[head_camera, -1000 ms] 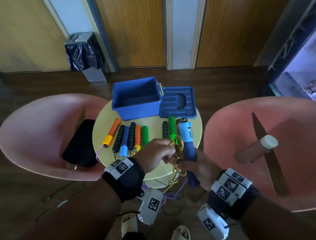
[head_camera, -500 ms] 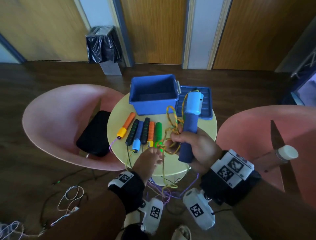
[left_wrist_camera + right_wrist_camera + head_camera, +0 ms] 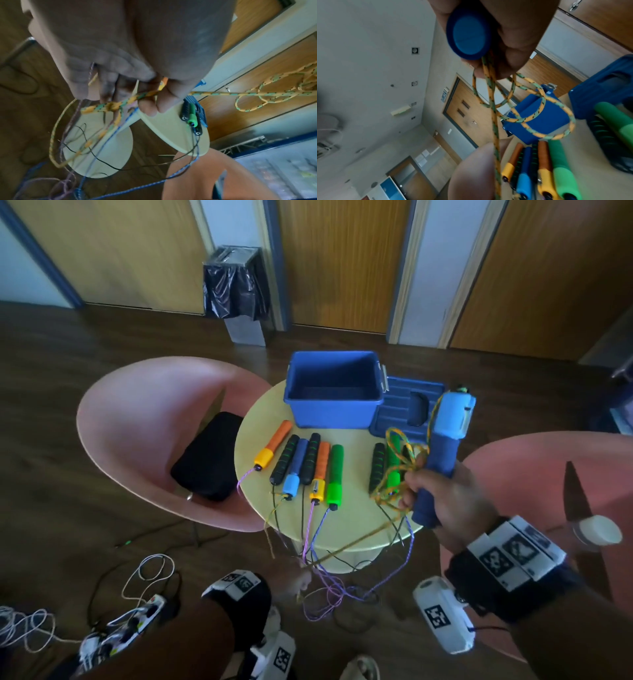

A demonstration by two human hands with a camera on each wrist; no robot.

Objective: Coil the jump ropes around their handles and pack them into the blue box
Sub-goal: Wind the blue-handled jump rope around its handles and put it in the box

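My right hand [image 3: 428,491] grips a blue jump-rope handle [image 3: 442,460] upright over the right side of the round yellow table [image 3: 356,522], and pinches loops of its yellow-green rope [image 3: 400,460] against it. The rope runs taut down to my left hand [image 3: 301,577], which pinches it below the table's near edge. In the left wrist view the left hand [image 3: 145,97] pinches the rope [image 3: 223,93]. In the right wrist view the handle [image 3: 469,36] shows end-on, with the rope [image 3: 539,115] looped below it. The open blue box [image 3: 334,390] stands at the table's back. Several other handles [image 3: 311,467] lie in a row before it.
The blue lid [image 3: 407,409] lies right of the box. Pink chairs flank the table: the left chair [image 3: 137,419] holds a black pouch [image 3: 209,457], the right chair [image 3: 548,467] a capped bottle [image 3: 596,534]. Ropes and cables [image 3: 329,587] hang and lie under the table. A bin [image 3: 236,292] stands by the wall.
My left hand dropped from the table's near edge to below it, drawing the yellow-green rope taut. My right hand moved right with the blue handle and loops.
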